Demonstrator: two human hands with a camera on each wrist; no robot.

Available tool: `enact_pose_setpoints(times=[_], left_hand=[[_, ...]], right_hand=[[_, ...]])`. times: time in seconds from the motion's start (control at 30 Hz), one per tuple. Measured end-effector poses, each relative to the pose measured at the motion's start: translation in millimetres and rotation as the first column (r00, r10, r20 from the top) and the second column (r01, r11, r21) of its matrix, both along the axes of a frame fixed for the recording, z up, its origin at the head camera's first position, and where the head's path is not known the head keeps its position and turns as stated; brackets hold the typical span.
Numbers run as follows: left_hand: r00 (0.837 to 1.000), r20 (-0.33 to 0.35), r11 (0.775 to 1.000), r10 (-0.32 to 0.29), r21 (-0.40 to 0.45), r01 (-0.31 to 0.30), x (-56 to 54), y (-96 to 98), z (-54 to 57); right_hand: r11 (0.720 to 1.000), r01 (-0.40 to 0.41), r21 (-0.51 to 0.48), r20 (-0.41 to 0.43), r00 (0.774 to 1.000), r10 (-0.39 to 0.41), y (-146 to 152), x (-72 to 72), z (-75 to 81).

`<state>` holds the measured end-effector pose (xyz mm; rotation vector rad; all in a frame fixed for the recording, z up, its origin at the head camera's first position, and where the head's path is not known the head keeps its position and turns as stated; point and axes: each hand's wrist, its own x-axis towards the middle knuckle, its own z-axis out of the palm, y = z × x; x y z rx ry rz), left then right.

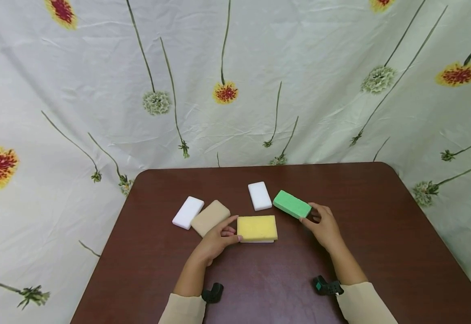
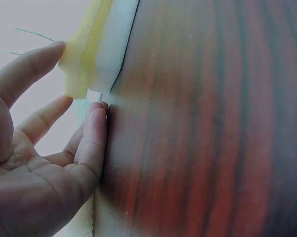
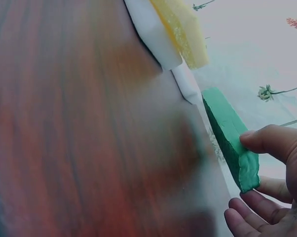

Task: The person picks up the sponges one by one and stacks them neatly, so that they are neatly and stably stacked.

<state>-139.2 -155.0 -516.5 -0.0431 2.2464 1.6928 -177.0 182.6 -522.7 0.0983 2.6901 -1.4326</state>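
A yellow sponge (image 1: 257, 227) lies flat on top of a white block (image 2: 111, 54), whose near edge shows below it in the head view. My left hand (image 1: 215, 240) pinches the sponge's left end between thumb and forefinger, the other fingers loosely bent near the table. To the right, my right hand (image 1: 322, 225) grips the right end of a green block (image 1: 291, 204) between thumb and fingers. This block (image 3: 232, 133) looks tilted in the right wrist view; whether it is fully off the table I cannot tell.
Beyond the sponge lies a white block (image 1: 260, 196). Left of the left hand, a beige block (image 1: 211, 217) touches or overlaps another white block (image 1: 188, 212). The dark brown table (image 1: 138, 270) has its far edge against a flowered cloth (image 1: 320, 67).
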Motion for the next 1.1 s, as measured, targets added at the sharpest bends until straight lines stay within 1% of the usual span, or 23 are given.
enact_pose_setpoints(times=[0.37,0.6,0.73,0.93,1.1], left_hand=[[1.000,0.004,1.000,0.001,-0.007,-0.001,-2.3,-0.6,-2.3],[1.000,0.005,1.000,0.006,-0.006,-0.006,-2.6,-0.7,-4.2],[1.000,0.006,1.000,0.007,-0.001,-0.007,-2.7,-0.8,-4.8],[1.000,0.001,1.000,0.003,-0.002,-0.003,-2.6,-0.8,-5.8],[1.000,-0.002,1.000,0.002,-0.003,-0.002,-2.8,-0.7,-5.0]], right_hand=[[0.999,-0.046,0.005,-0.061,0.997,0.046,-5.1,6.1,5.7],[0.996,-0.087,-0.008,-0.082,0.993,0.086,-12.8,9.7,8.5],[0.992,-0.121,-0.030,-0.108,0.987,0.117,-18.5,11.2,9.0],[0.986,-0.156,-0.066,-0.152,0.978,0.144,-26.2,13.3,11.3],[0.981,-0.188,-0.045,-0.185,0.967,0.177,-32.9,15.4,13.2]])
